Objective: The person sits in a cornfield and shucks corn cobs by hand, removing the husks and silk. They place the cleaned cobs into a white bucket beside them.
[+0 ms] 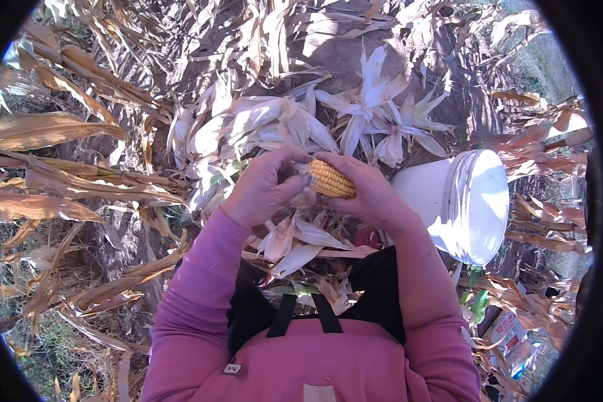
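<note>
A husked ear of yellow corn (331, 180) lies between my two hands, above a litter of dry husks. My right hand (364, 188) is wrapped around its right-hand end, thumb and fingers on the kernels. At the ear's other end, where pale silk or husk fibres show, the thumb and index finger of my left hand (274, 181) pinch the tip. Pale corn husks (276, 120) are heaped on the ground just beyond the hands. More loose husks (306, 238) lie below the ear, between my legs.
A white plastic bucket (427, 186) lies tipped on its side at the right, mouth facing right. Dry corn stalks and leaves (80, 176) crowd the left side, with more at the right. A printed bag (507, 334) lies at the lower right among leaves.
</note>
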Action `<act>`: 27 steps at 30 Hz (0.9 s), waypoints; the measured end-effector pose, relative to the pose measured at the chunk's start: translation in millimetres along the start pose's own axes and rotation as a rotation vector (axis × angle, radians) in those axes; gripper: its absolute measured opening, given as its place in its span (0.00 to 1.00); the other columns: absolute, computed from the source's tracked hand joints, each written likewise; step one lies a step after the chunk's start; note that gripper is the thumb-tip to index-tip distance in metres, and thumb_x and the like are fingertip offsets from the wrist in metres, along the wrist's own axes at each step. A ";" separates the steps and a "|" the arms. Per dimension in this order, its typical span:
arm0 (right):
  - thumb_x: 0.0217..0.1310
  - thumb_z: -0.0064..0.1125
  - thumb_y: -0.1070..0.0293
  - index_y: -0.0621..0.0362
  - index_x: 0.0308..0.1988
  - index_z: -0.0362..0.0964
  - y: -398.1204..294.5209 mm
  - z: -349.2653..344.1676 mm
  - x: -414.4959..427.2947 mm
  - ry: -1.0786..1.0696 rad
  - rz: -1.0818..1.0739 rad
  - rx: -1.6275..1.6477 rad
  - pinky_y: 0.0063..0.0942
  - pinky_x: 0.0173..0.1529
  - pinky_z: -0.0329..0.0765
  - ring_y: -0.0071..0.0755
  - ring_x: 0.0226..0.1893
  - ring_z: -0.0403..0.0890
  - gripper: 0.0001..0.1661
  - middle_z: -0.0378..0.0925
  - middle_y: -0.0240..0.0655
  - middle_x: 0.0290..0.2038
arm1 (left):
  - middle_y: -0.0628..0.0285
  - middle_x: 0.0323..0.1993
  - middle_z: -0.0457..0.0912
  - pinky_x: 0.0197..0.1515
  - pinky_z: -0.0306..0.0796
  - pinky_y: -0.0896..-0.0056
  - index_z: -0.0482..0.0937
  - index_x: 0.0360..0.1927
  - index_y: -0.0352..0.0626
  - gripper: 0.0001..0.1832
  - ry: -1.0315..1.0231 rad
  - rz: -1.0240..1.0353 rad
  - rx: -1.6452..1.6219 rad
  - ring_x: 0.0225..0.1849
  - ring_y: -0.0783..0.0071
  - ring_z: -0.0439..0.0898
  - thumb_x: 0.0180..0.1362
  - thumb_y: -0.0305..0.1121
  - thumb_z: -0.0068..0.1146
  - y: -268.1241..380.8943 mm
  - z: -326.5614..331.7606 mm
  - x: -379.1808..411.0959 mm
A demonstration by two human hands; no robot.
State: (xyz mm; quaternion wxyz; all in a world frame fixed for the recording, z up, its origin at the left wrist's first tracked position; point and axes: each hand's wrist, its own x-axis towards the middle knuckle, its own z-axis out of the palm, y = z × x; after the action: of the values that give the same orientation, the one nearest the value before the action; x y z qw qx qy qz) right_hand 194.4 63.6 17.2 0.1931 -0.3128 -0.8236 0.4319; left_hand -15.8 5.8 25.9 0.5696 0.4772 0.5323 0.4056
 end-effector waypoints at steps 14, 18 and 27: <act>0.42 0.64 0.73 0.51 0.59 0.62 -6.3 7.0 1.0 0.157 0.007 -0.189 0.37 0.49 0.74 0.48 0.44 0.75 0.41 0.71 0.41 0.42 | 0.67 0.34 0.73 0.39 0.66 0.81 0.69 0.51 0.38 0.19 0.086 0.158 0.151 0.34 0.85 0.69 0.55 0.19 0.43 -7.2 8.4 3.0; 0.44 0.63 0.74 0.54 0.60 0.61 0.1 7.5 2.5 0.118 0.057 0.092 0.34 0.51 0.73 0.46 0.46 0.77 0.40 0.73 0.43 0.47 | 0.65 0.42 0.74 0.51 0.67 0.79 0.68 0.54 0.37 0.21 0.024 0.212 0.032 0.45 0.82 0.72 0.55 0.16 0.40 -11.2 4.3 6.6; 0.48 0.63 0.74 0.55 0.62 0.60 -11.5 -5.2 3.5 -0.085 0.218 0.296 0.28 0.53 0.72 0.33 0.45 0.76 0.40 0.74 0.42 0.47 | 0.65 0.41 0.74 0.49 0.68 0.80 0.68 0.53 0.38 0.18 -0.054 0.133 -0.038 0.44 0.83 0.73 0.58 0.18 0.44 -2.7 2.1 0.6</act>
State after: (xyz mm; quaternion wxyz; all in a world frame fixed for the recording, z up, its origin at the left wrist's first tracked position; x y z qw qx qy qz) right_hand 191.0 64.1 29.8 0.1539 -0.3498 -0.7197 0.5796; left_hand -13.8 5.6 23.1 0.5646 0.5115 0.4758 0.4396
